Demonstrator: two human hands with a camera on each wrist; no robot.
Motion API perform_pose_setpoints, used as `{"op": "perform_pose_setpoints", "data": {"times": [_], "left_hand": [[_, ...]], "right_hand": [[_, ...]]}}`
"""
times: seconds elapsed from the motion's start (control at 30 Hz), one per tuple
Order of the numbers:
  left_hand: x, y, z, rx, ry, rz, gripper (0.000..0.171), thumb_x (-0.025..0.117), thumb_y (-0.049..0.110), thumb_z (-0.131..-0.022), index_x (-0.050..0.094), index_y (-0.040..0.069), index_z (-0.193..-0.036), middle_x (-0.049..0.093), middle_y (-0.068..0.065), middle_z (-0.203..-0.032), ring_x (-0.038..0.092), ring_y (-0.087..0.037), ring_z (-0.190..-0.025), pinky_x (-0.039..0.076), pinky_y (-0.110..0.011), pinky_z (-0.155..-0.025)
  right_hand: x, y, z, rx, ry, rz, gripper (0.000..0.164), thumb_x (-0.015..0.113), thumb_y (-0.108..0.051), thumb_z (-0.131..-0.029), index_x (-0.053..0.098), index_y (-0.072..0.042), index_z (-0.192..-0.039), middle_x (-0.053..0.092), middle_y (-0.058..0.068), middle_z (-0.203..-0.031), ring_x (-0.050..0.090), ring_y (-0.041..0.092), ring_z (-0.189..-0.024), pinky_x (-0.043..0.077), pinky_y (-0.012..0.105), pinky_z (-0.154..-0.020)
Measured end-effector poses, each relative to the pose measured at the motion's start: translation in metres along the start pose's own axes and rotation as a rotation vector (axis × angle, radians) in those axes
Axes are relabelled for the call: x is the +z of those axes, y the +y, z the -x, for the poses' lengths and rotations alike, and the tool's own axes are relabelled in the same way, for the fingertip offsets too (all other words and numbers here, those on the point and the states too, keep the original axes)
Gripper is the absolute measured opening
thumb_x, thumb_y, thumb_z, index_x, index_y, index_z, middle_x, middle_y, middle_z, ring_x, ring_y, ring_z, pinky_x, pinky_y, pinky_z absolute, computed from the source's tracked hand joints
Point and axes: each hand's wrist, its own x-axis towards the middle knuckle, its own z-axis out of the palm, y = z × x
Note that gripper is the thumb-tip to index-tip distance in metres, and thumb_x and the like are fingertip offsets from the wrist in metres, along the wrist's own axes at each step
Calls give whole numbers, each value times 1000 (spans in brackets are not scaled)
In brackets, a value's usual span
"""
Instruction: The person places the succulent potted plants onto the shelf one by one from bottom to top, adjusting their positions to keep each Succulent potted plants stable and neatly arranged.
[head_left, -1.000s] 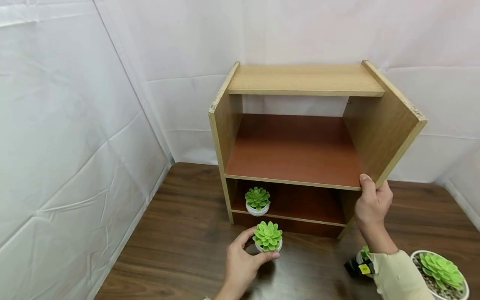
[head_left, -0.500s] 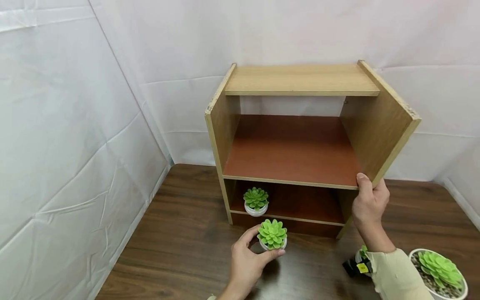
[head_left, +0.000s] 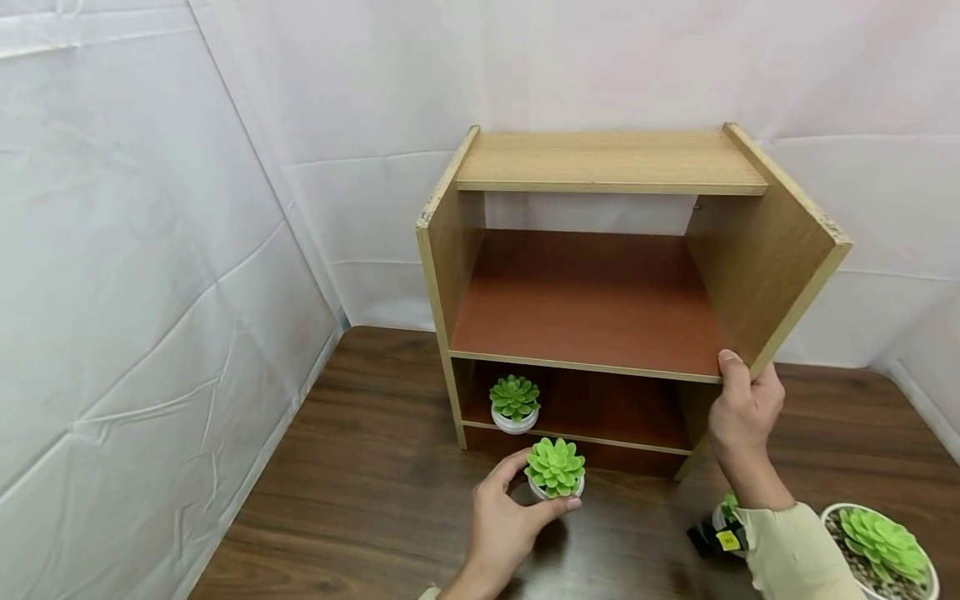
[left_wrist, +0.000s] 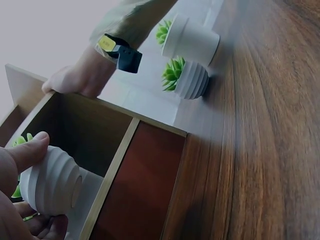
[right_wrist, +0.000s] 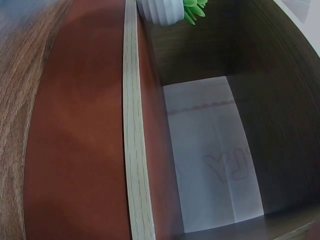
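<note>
My left hand grips a small potted succulent by its ribbed white pot, thumb on one side and fingers on the other. In the left wrist view the pot tilts on its side, clear of the table, in front of the cabinet's lower opening. My right hand holds the front edge of the wooden cabinet's right side panel, thumb at the middle shelf's corner. A second potted succulent stands at the left end of the lower shelf.
By the right sleeve, a small potted succulent stands on the table, partly hidden by a black wrist device in the head view. A larger white pot with a succulent stands at far right. White cloth hangs behind.
My left hand has moved a little to the right with the potted succulent, along the front of the cabinet. My right hand keeps its hold on the side panel.
</note>
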Motion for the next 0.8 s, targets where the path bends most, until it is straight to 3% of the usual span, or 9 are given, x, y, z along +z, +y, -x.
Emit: {"op": "perform_pose_setpoints", "data": {"times": [0.3, 0.57, 0.8], "left_hand": [[7, 2, -2, 31, -19, -16, 61, 96, 22, -60, 72, 18, -115, 67, 9, -111, 63, -13, -101, 49, -32, -88], [10, 4, -6, 15, -38, -12, 61, 96, 28, -59, 71, 22, -114, 66, 12, -111, 63, -11, -102, 49, -31, -88], [15, 6, -8, 25, -54, 1, 60, 95, 29, -60, 71, 21, -114, 66, 11, -112, 63, -11, -102, 49, -31, -88]], "right_hand": [[-1, 1, 0, -14, -6, 66, 22, 53, -5, -92, 62, 15, -90, 63, -7, -73, 54, 10, -69, 38, 23, -67], [-1, 0, 0, -9, 1, 72, 20, 54, -6, -93, 64, 11, -90, 63, -8, -73, 54, 10, -69, 39, 23, -67], [-1, -2, 1, -5, 4, 106, 23, 54, -7, -93, 63, 13, -91, 62, -10, -72, 53, 10, -69, 39, 23, -67]]}}
